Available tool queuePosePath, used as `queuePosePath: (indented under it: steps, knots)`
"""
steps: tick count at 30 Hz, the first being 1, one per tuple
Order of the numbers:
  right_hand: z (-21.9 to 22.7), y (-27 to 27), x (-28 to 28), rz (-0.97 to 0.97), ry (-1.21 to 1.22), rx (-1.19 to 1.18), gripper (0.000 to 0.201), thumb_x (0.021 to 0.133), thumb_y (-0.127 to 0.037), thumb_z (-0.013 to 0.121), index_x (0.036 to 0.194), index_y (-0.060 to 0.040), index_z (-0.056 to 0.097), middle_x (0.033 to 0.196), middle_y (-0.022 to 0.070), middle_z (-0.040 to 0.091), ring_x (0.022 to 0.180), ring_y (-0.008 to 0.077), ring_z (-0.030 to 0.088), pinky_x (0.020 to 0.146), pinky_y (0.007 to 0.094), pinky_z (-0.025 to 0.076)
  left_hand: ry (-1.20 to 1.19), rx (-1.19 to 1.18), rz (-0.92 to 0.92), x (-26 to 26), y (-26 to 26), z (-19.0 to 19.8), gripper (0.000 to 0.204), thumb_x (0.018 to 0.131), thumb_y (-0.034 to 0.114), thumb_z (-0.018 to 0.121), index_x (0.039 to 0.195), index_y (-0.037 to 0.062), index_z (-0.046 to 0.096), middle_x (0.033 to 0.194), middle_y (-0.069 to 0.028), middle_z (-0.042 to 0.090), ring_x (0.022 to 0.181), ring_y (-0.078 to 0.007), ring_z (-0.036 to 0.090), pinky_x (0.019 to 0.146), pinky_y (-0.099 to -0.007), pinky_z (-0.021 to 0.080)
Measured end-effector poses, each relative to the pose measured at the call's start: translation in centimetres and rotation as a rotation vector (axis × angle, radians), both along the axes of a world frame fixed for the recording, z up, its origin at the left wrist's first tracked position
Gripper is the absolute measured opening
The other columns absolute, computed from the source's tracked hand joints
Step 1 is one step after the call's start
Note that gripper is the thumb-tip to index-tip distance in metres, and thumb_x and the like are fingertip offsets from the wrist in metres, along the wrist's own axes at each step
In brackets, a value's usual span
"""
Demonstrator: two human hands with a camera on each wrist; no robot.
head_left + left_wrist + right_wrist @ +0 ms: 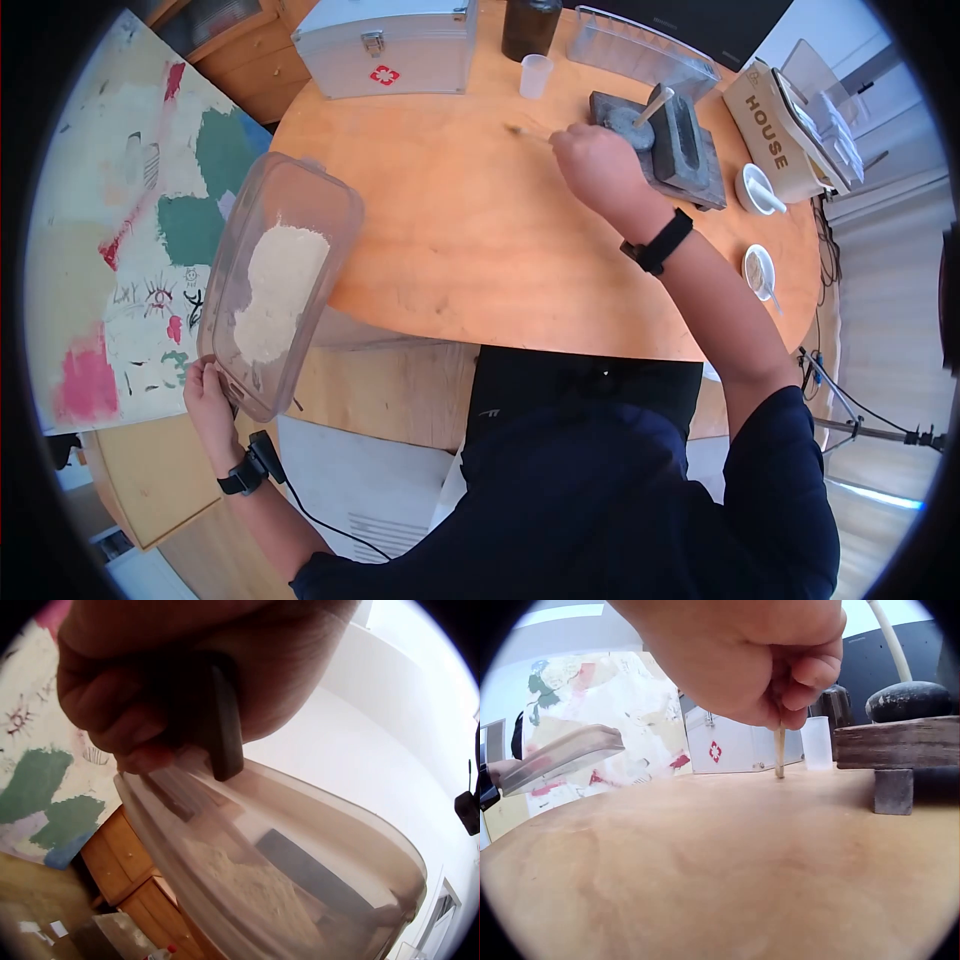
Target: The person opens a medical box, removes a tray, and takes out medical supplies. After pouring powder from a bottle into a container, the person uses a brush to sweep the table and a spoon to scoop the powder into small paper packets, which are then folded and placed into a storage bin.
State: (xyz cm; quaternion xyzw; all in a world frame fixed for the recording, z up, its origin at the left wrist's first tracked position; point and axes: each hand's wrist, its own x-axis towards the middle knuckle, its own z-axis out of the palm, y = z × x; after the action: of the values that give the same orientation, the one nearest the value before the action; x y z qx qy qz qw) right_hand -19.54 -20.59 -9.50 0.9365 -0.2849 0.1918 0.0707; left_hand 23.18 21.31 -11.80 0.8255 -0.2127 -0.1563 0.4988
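My left hand [210, 405] grips the near end of a translucent plastic bin [318, 190], held tilted off the left edge of the table. Pale powder [285, 275] lies in a heap inside it. In the left wrist view the curled fingers [124, 720] are at the bin's end, beside a dark grip-like piece. Over the far middle of the table, my right hand [600, 165] pinches a thin, light-coloured stick with a tan, brush-like tip [516, 130]. The right wrist view shows the stick [781, 754] pointing down, its tip right at the tabletop.
Right of the right hand stands a dark wooden stand [712, 160] bearing a round grey stone [625, 122] and an oblong dark block [680, 150]. Two white bowls [757, 262] sit at the right. A plastic cup [535, 78], metal case [390, 50] and HOUSE box [765, 130] line the back.
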Motion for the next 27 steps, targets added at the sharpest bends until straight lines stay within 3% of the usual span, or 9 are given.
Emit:
queuePosePath:
  steps: [1,3,6,15,19,21,24,27]
  knots:
    - [-0.2,-0.2,0.4,0.120,0.000,0.025,0.007,0.082,-0.008,0.059,0.077,-0.0036,0.058,0.075,0.0131,0.062,0.072,0.0327,0.065,0.063,0.0426,0.054,0.001,-0.001,0.007,0.3,0.2,0.0,0.019,0.103,0.014,0.049,0.105,-0.0001,0.062,0.075,0.0063,0.049,0.066,-0.0026,0.041,0.061,-0.0200,0.035]
    - [0.7,0.4,1.1,0.168,0.026,0.113,0.008,0.082,-0.008,0.059,0.076,-0.0040,0.059,0.076,0.0131,0.062,0.072,0.0329,0.065,0.062,0.0432,0.054,-0.023,0.048,-0.010,0.1,0.7,0.3,0.019,0.103,0.014,0.049,0.105,-0.0002,0.062,0.077,0.0049,0.053,0.067,-0.0030,0.044,0.061,-0.0200,0.036]
    - [1.0,-0.7,2.6,0.036,-0.010,0.039,0.010,0.085,-0.009,0.059,0.077,-0.0035,0.061,0.079,0.0134,0.064,0.076,0.0343,0.066,0.066,0.0444,0.055,0.041,0.031,-0.012,0.6,1.2,0.2,0.019,0.103,0.014,0.049,0.105,0.0001,0.062,0.078,0.0041,0.055,0.068,-0.0033,0.045,0.062,-0.0201,0.037]
    - [-1.3,-6.2,11.3,0.069,0.020,0.052,0.012,0.085,-0.005,0.057,0.088,-0.0037,0.068,0.093,0.0165,0.067,0.091,0.0354,0.067,0.075,0.0456,0.056,-0.013,0.046,0.028,0.5,1.1,0.9,0.019,0.103,0.015,0.049,0.105,0.0007,0.062,0.076,0.0058,0.052,0.066,-0.0026,0.042,0.060,-0.0202,0.035]
    - [-1.3,-5.0,9.6,0.286,0.006,-0.002,0.011,0.088,-0.009,0.060,0.092,-0.0054,0.069,0.084,0.0112,0.065,0.081,0.0327,0.065,0.068,0.0423,0.053,-0.029,0.067,0.076,-0.2,1.0,1.5,0.020,0.103,0.015,0.050,0.106,0.0002,0.063,0.076,0.0063,0.051,0.066,-0.0025,0.041,0.060,-0.0201,0.034]
    - [1.0,-2.1,7.1,0.421,0.065,0.071,0.011,0.087,-0.009,0.063,0.094,-0.0062,0.071,0.083,0.0097,0.063,0.079,0.0312,0.065,0.067,0.0412,0.053,-0.009,0.054,0.080,0.0,1.3,1.3,0.020,0.103,0.015,0.049,0.107,0.0002,0.063,0.077,0.0062,0.052,0.067,-0.0025,0.042,0.060,-0.0198,0.035]
    - [3.1,-0.3,5.6,0.468,0.021,0.130,0.012,0.083,-0.006,0.060,0.091,-0.0065,0.070,0.082,0.0095,0.061,0.080,0.0316,0.065,0.067,0.0426,0.053,0.017,0.025,0.079,0.0,1.5,1.1,0.020,0.103,0.015,0.049,0.108,0.0001,0.063,0.079,0.0059,0.054,0.069,-0.0024,0.044,0.062,-0.0191,0.036]
    - [2.9,-1.1,8.1,0.429,-0.079,0.039,0.013,0.083,-0.007,0.060,0.091,-0.0072,0.070,0.082,0.0092,0.061,0.081,0.0318,0.064,0.066,0.0435,0.053,0.012,0.019,0.090,0.9,1.3,0.7,0.021,0.103,0.014,0.049,0.109,-0.0001,0.063,0.082,0.0052,0.056,0.070,-0.0023,0.046,0.063,-0.0186,0.037]
